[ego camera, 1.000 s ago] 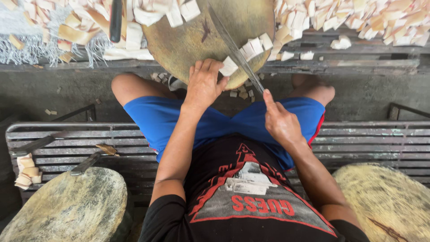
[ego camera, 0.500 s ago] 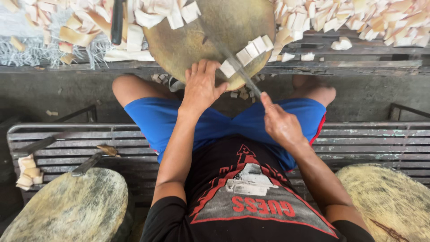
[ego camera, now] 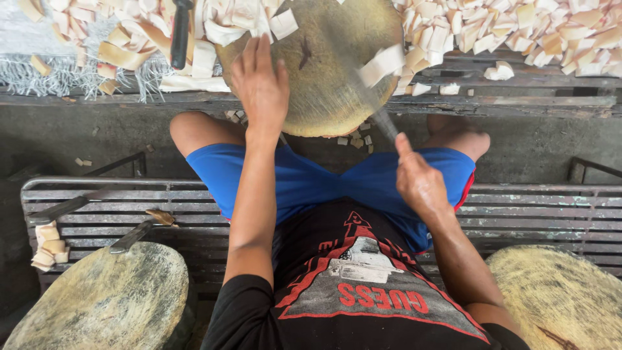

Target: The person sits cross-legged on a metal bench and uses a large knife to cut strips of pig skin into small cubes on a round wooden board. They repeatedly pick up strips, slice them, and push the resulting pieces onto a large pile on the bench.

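The round wooden chopping block point(ego camera: 324, 78) sits directly ahead of the seated person, between the knees, with its near edge overhanging a dark plank ledge point(ego camera: 518, 104). Its top is yellow-brown, worn and scored, with a dark crack near the centre. Pale, squarish cut pieces point(ego camera: 382, 63) lie in a short row on the right part of the block; a few more lie at its far rim.

The left hand point(ego camera: 261, 81) lies palm down on the left part of the block, fingers spread flat and extended away from the body; it closes on nothing. The right hand point(ego camera: 418, 181) is held above the right thigh, its grip pressed together around the handle of a knife point(ego camera: 369, 97). The blade is motion-blurred and runs from the hand up toward the row of cut pieces; whether it touches them cannot be told.

Beyond the block, a large heap of pale and tan cut chips point(ego camera: 518, 26) covers the surface to the right, and a second heap point(ego camera: 103, 39) covers the left, resting on a frayed white woven sack point(ego camera: 39, 71). A dark-handled tool point(ego camera: 180, 32) lies in the left heap. Small scraps lie on the grey concrete floor point(ego camera: 97, 136) below the block.

The person sits on a metal slatted bench point(ego camera: 551, 214). On it, at left, lie two knives point(ego camera: 97, 220) and a small stack of cut pieces point(ego camera: 48, 245). Two further round blocks stand at the lower left point(ego camera: 103, 298) and lower right point(ego camera: 557, 291).
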